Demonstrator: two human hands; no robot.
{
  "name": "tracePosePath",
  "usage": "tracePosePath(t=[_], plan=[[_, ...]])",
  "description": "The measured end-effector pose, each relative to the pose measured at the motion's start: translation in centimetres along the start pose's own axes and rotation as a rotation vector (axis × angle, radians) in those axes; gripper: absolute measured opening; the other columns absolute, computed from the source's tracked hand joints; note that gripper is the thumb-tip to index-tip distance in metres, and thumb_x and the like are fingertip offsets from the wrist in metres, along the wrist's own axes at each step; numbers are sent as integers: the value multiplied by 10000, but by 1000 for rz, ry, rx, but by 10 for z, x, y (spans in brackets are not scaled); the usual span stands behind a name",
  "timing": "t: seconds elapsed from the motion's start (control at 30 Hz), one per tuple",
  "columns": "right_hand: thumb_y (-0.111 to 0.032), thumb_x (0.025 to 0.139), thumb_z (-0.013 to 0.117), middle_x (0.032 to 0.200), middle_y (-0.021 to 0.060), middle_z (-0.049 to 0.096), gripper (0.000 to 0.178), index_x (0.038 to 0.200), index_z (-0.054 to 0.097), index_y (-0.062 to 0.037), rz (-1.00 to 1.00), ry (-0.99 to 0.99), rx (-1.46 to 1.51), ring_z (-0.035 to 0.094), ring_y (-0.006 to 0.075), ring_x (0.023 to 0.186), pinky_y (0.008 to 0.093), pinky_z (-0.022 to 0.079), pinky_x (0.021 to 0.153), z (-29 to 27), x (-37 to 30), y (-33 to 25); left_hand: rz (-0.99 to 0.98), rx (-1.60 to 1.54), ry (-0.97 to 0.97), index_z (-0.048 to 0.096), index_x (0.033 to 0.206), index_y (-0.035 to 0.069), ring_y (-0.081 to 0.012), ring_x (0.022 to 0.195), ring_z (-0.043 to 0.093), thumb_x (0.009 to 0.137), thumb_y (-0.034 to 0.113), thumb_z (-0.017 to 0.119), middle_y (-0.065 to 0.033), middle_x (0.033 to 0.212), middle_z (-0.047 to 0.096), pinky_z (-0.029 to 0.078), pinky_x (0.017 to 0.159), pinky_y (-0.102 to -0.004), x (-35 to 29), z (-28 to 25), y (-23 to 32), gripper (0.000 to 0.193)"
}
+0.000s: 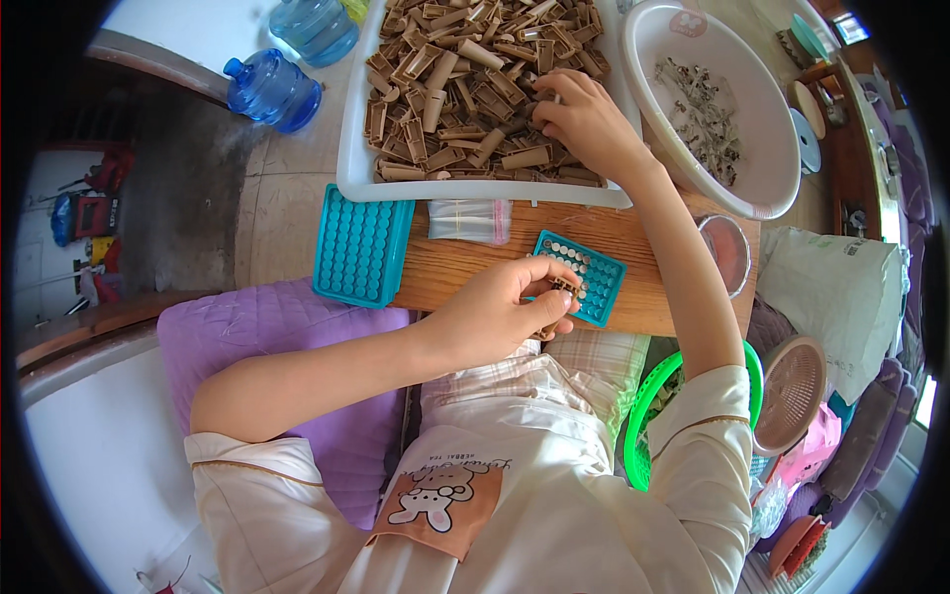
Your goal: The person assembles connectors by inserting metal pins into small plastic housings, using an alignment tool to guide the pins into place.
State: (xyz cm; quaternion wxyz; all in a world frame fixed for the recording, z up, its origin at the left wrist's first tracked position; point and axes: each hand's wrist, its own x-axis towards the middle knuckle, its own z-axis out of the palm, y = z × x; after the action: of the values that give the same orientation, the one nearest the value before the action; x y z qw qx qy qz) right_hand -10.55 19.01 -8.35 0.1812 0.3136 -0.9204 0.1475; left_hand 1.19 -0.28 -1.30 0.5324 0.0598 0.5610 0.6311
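Note:
My left hand (515, 305) is closed around a small brown plastic piece (564, 286), held just over the near edge of a small teal tray (612, 295). Small round whitish parts (566, 253) fill some of that tray's holes. My right hand (592, 121) reaches into a large white bin (475, 190) heaped with brown plastic casings (465, 89). Its fingers curl down among the casings at the bin's right side, and whatever they pinch is hidden.
A larger teal tray (362, 247) and clear plastic bags (469, 220) lie on the wooden table (450, 259). A white basin (737, 188) of small metal-looking parts stands at the right. Beside me are a round container (725, 255) and a green basket (633, 457). Blue water jugs (275, 91) stand far left.

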Motion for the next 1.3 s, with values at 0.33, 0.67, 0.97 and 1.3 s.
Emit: tracePosePath(t=[0.33,0.67,0.97,1.3], plan=[[17,804,429,974,77,554,145,943,437,-25,665,220,1164,492,108,928,238,377,815,-29,-27,2,84,12,69,425,1132,19,-125,853,550,879,93,425,-97,996,520,455,746,-244,1,-1,6,263],[-31,769,566,931,62,548,379,1120,432,17,829,442,1511,533,130,865,238,427,777,-65,-60,-49,171,-273,177,379,1177,16,-169,963,526,917,141,321,-99,1074,496,449,826,-289,0,-2,17,295],[-10,739,616,1005,68,495,372,1077,459,5,741,531,1686,512,119,825,233,438,723,-77,-91,-145,422,46,183,424,1136,2,-128,983,494,861,150,476,-77,1043,531,394,853,-256,-4,-1,24,317],[17,778,560,976,84,498,243,1017,519,38,896,806,1288,519,130,870,229,449,749,-58,-72,-182,574,64,161,444,1103,-6,-110,939,513,830,90,526,-57,994,538,423,825,-240,-5,7,19,301]])
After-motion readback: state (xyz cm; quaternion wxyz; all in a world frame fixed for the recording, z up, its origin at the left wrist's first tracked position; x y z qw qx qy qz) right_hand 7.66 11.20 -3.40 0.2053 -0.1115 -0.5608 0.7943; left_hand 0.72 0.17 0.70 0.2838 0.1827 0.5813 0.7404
